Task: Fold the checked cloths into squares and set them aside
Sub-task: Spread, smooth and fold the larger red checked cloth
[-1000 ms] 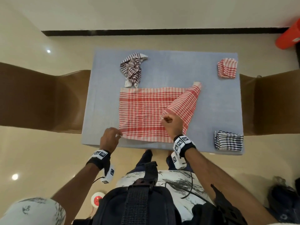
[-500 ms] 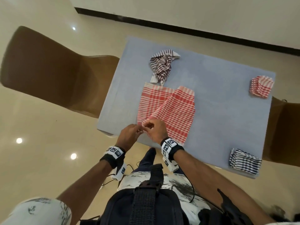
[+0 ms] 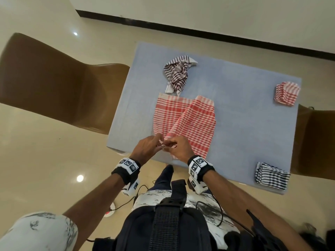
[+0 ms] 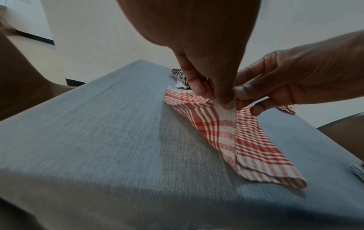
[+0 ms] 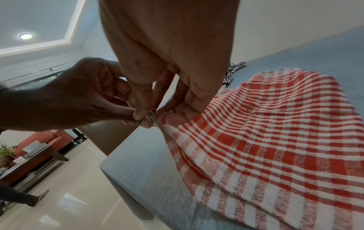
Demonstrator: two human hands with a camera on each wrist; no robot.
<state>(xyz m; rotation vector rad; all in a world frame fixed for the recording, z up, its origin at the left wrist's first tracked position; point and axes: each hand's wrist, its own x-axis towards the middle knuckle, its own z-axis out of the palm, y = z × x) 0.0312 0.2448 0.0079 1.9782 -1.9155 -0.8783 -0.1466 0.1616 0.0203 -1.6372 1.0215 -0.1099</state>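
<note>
Red cloth (image 3: 188, 124), open 1 s ago, is now halved w/ near corners pinched together by left hand (image 3: 146, 147) & right hand (image 3: 178, 147); first fold nearly done.

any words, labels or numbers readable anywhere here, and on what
None can be read.
Left wristband: black-and-white square code markers, no letters.
Right wristband: the same markers; any tiny print beside them is too small to read.
Checked cloths and grey table cover: no print.

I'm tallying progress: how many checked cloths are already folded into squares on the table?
2: a folded red-checked cloth square at the blue table's far right corner, and a folded dark-checked cloth square at its near right corner. None seem hidden.
</note>
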